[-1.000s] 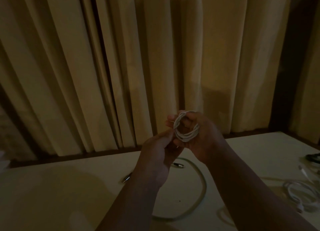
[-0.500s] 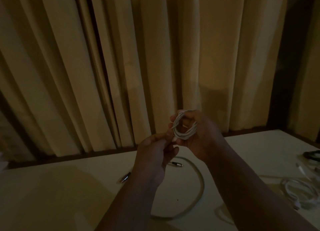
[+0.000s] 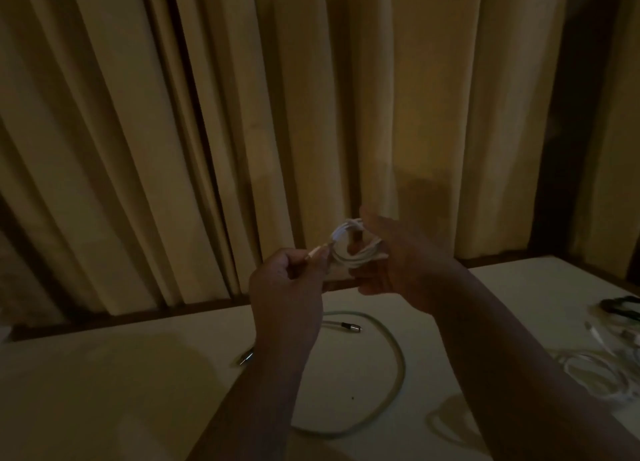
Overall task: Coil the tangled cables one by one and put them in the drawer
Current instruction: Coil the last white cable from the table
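A thin white cable (image 3: 353,247) is wound into a small coil, held up in front of the curtain. My right hand (image 3: 401,259) grips the coil from the right, fingers curled round its loops. My left hand (image 3: 287,287) pinches the cable's loose plug end at the coil's left side. On the table below lies a thick pale green cable (image 3: 391,374) in an open curve, with metal plugs at its ends. A tangle of white cables (image 3: 602,374) sits at the right edge. No drawer is in view.
The pale table (image 3: 121,391) stretches across the lower view. Yellow curtains (image 3: 311,114) hang behind it. A dark cable (image 3: 620,306) lies at the far right. The room is dim.
My left hand has drawn the plug end out to the left of the coil. Both hands moved slightly apart and the right hand's fingers opened somewhat round the coil.
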The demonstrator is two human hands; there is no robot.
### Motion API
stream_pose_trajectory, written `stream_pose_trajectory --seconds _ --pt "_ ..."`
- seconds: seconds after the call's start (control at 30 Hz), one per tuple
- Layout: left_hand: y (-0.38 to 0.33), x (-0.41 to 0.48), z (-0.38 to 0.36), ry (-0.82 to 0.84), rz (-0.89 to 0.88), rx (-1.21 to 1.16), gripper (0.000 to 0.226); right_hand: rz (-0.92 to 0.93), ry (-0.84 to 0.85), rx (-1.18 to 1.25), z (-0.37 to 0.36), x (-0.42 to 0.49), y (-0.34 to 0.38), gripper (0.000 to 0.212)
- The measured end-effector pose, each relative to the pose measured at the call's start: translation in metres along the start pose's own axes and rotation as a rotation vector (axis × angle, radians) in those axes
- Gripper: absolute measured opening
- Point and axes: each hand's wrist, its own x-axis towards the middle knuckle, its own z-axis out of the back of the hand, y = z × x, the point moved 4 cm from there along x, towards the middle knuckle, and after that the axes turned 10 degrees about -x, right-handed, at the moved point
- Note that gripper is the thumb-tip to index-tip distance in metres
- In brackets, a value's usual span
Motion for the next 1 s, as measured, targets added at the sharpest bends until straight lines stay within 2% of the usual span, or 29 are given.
stream_pose_trajectory --seconds 0.1,0.17,0.3,0.47,0.53,0.63,0.73,0.83,1.0 --pt "0.003 0.003 0.003 0.039 0.072 -0.002 0.020 -0.011 0.106 0.011 0.003 -0.004 -0.004 0.030" --pt "0.008 0.003 0.000 0.102 0.182 -0.022 0.021 0.019 0.098 0.047 0.007 -0.002 -0.005 0.026" --pt "0.016 0.001 -0.005 0.197 0.343 0.020 0.016 0.012 0.075 -0.078 0.010 -0.005 -0.007 0.023" --pt "0.021 -0.005 -0.012 0.326 0.424 0.127 0.040 -0.015 0.114 -0.217 0.011 -0.018 -0.012 0.022" --pt "0.020 -0.011 -0.018 0.374 0.452 0.091 0.039 -0.034 0.124 -0.206 0.014 -0.028 -0.015 0.025" --pt "0.020 -0.021 -0.028 0.397 0.561 -0.063 0.028 -0.065 0.060 -0.196 0.027 -0.046 -0.017 0.025" --pt "0.022 -0.033 -0.038 0.408 0.682 -0.205 0.031 -0.085 0.014 -0.193 0.046 -0.070 -0.019 0.017" --pt "0.021 -0.049 -0.049 0.437 0.665 -0.217 0.025 -0.138 -0.032 -0.162 0.065 -0.093 -0.024 0.014" --pt "0.019 -0.085 -0.074 0.465 0.665 -0.140 0.014 -0.252 -0.186 -0.200 0.101 -0.123 -0.033 0.027"
